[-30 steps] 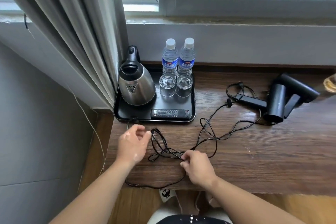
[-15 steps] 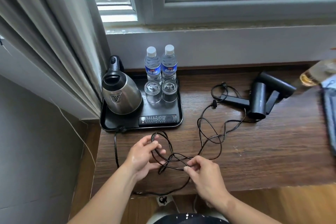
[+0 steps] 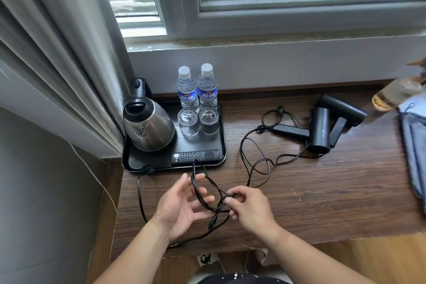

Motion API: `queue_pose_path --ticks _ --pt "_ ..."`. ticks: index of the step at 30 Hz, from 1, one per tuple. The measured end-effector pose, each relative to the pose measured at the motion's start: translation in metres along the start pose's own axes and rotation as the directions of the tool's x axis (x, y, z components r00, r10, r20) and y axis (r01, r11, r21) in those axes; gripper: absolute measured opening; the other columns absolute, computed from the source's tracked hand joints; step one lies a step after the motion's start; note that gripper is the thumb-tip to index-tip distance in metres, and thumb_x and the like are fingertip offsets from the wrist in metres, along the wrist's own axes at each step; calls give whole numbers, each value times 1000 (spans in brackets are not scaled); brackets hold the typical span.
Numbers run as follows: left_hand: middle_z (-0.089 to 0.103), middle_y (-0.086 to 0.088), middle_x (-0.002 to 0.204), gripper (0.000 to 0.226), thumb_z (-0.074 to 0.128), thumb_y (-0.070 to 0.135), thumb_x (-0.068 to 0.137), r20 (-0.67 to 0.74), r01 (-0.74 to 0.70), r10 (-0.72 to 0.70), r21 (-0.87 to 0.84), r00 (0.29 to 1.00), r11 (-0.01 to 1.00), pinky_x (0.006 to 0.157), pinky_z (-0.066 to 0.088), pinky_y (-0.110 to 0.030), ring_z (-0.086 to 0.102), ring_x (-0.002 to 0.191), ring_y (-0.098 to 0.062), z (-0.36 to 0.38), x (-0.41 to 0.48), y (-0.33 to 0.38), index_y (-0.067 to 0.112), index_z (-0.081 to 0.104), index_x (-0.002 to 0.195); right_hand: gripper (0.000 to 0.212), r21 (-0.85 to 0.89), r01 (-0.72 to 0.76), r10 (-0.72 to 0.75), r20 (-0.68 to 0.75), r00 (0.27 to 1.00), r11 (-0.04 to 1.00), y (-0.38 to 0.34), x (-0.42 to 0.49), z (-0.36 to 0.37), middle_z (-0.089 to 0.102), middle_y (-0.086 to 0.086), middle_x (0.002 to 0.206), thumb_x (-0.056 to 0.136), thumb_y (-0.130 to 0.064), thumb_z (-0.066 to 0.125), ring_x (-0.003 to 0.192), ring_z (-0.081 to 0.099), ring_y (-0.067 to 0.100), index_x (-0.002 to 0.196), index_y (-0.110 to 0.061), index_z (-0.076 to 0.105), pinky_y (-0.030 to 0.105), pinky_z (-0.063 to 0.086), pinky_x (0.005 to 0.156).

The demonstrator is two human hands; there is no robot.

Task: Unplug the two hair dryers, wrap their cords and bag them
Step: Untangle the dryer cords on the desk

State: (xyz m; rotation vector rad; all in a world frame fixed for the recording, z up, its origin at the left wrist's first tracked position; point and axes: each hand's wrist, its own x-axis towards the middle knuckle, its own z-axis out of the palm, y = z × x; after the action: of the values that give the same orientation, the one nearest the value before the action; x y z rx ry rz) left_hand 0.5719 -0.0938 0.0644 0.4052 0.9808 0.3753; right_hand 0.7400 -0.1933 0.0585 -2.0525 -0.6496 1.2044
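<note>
1. Left hand (image 3: 182, 205) was open, palm up and fingers spread, with loops of the black cord (image 3: 241, 147) draped across the fingers. Right hand (image 3: 251, 210) pinched the cord where several strands crossed.
2. Both hair dryers (image 3: 319, 131) lay touching at the right of the desk (image 3: 322, 191), well apart from the hands. Their cord trailed leftward in loose, overlapping loops.
3. Risk: the loops only rested on straight fingers, so a tilt of that hand would likely spill them.
4. Risk: strands crossed repeatedly mid-desk. A firm pull could cinch a knot or drag the dryers.
5. Risk: the top of one loop reached the front rim of the tray (image 3: 221, 161) by the remote (image 3: 193, 157) and might snag there.
6. A black cord ran off the desk's near edge. I could not tell whether it joined the bundle.
7. Materials:
   - Cord: thin, rubbery, springy-looking.
   - Dryers: matte black cylinders with folding handles.
   - Desk: dark, grained wood.
   - Kettle (image 3: 147, 127): brushed steel.
   - Glasses (image 3: 187, 120): clear.
   - Far right: blue-grey fabric (image 3: 415, 157), possibly a bag.
</note>
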Motion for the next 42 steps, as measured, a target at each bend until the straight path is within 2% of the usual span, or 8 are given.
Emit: queue_pose_path --ticks 4,8,15,23,28,33,37,42 --pt "69 -21 108 24 52 6 96 -139 29 -14 108 990 994 73 59 -48 70 89 -34 -2 11 -8 -2 66 114 13 88 27 -30 39 999 996 3 -1 -9 66 2 65 86 -8 77 53 66 13 90 -19 74 27 56 54" --pt "73 -16 102 21 62 7 96 -67 -3 25 315 997 949 66 53 -31 65 78 -21 15 16 -19 2 66 116 15 115 48 -60 101 993 992 1 -1 -11 64 0 66 86 -6 76 55 65 14 92 -20 73 28 56 55" --pt "67 -16 89 12 60 0 94 -56 -93 106 204 993 975 67 53 -28 64 76 -23 24 28 -18 7 63 104 27 71 99 -109 162 981 993 4 1 -19 66 -2 71 94 -6 65 62 67 12 104 -30 70 29 57 56" --pt "66 -10 82 15 50 0 100 -140 -176 177 20 974 984 66 58 -33 69 73 -22 29 36 -5 11 59 96 26 74 126 -124 -29 992 989 12 -13 -17 76 3 78 95 -9 65 53 66 15 98 -33 75 28 55 52" --pt "68 -8 86 15 50 2 101 -126 -182 175 -45 976 982 64 61 -30 72 77 -23 24 35 1 13 59 98 15 -243 174 -148 125 981 954 6 -12 -25 76 -10 77 96 -33 63 59 63 0 105 -35 76 16 50 63" --pt "70 -12 89 13 53 5 100 -27 -127 127 15 991 992 63 54 -33 68 75 -24 28 27 -1 15 61 100 26 -514 338 -369 43 928 789 -29 11 -40 60 -10 73 97 -46 56 75 57 9 82 -32 72 29 42 72" --pt "70 -10 94 13 54 8 100 0 -123 123 52 992 991 62 54 -30 68 80 -23 25 27 1 15 59 109 25 -490 342 -231 273 934 802 -54 30 -35 73 -12 89 93 -45 63 85 63 3 105 -28 78 22 44 77" --pt "70 -11 99 26 66 9 89 45 -109 107 57 993 992 64 55 -28 67 80 -22 19 26 1 13 62 115 12 -226 143 -46 384 922 964 -65 38 -32 55 -17 46 90 -18 70 43 48 -3 80 -15 76 12 34 46"
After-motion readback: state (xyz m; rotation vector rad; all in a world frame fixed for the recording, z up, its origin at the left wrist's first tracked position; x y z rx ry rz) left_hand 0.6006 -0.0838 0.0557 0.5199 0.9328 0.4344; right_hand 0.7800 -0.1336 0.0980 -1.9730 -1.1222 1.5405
